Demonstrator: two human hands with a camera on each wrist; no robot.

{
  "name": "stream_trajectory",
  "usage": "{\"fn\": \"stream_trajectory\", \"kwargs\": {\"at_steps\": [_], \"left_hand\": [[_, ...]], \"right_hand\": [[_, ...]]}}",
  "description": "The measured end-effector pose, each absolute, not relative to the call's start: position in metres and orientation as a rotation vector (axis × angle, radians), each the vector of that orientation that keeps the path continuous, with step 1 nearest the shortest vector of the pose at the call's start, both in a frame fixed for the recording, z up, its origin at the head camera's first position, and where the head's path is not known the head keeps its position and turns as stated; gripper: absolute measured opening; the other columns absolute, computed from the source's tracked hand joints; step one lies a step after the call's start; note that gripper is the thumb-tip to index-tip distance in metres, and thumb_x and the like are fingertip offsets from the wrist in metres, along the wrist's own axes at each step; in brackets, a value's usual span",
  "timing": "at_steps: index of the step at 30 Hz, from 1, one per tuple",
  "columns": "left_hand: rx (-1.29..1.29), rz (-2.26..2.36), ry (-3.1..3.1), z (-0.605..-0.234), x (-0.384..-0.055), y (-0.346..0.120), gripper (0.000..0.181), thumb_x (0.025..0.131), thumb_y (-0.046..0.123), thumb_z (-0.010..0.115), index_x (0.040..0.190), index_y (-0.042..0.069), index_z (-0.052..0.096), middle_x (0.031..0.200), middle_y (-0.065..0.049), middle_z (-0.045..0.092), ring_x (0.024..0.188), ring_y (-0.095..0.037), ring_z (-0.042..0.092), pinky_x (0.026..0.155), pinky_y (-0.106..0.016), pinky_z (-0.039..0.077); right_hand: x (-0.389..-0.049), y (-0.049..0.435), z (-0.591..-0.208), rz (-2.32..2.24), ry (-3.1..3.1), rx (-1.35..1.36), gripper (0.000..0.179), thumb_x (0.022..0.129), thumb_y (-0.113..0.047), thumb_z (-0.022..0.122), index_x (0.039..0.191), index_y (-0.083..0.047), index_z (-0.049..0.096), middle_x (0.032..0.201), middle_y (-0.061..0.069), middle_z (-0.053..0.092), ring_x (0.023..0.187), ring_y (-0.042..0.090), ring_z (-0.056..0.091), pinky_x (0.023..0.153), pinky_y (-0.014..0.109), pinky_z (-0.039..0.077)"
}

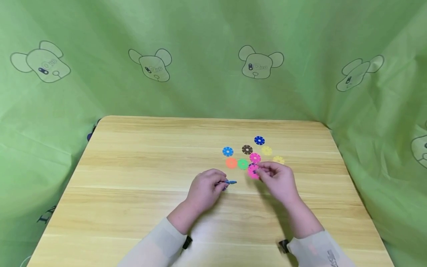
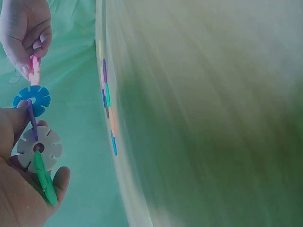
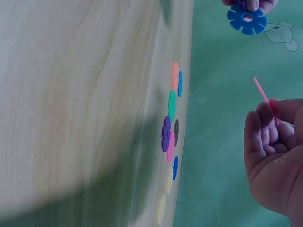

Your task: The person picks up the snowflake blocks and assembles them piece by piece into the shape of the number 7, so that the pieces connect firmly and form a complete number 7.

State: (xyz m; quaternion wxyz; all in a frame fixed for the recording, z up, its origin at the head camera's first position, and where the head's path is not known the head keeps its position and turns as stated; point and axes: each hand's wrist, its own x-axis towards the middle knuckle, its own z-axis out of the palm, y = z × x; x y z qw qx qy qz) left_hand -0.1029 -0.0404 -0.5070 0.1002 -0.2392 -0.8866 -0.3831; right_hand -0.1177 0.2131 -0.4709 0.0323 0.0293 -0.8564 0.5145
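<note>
My left hand holds a short chain of notched plastic discs slotted together. In the left wrist view the chain shows a green disc, a white disc, a purple disc and a blue disc at the far end. Thumb and fingers of my right hand pinch a pink disc, seen edge-on in the right wrist view. A gap separates this pink disc from the blue one there. Both hands are raised above the table.
Loose discs lie flat on the wooden table beyond the hands: light blue, orange, green, brown, dark blue, another pink and yellow ones. A purple one is partly hidden. Green cloth hangs around the table.
</note>
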Motion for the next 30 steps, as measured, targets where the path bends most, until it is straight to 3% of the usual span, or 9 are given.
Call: {"fn": "stream_trajectory", "kwargs": {"at_steps": [12,19,30], "left_hand": [[-0.684,-1.168,-2.609,-0.505,-0.104,-0.043,0.007,0.096,0.017,0.080,0.094,0.011,0.081,0.112,-0.001,0.076,0.101,-0.018,0.073,0.092,-0.037,0.059],[-0.694,-1.160,-2.593,-0.508,-0.104,-0.045,0.006,0.095,0.016,0.081,0.095,0.010,0.081,0.112,-0.001,0.076,0.102,-0.018,0.073,0.092,-0.038,0.059],[-0.724,-1.131,-2.578,-0.507,-0.104,-0.045,0.006,0.094,0.016,0.082,0.096,0.010,0.082,0.112,-0.001,0.076,0.102,-0.019,0.073,0.091,-0.037,0.059]], "right_hand": [[-0.115,0.206,-0.467,1.765,-2.653,0.181,0.017,0.095,0.005,0.074,0.111,0.010,0.075,0.095,0.020,0.076,0.073,0.017,0.071,0.066,0.028,0.062],[-0.113,0.197,-0.463,1.795,-2.694,0.192,0.015,0.094,0.004,0.075,0.108,0.009,0.075,0.089,0.017,0.076,0.072,0.027,0.071,0.066,0.032,0.063],[-0.113,0.190,-0.465,1.826,-2.711,0.210,0.016,0.095,0.002,0.075,0.109,0.009,0.075,0.087,0.015,0.075,0.071,0.021,0.070,0.065,0.030,0.062]]}}
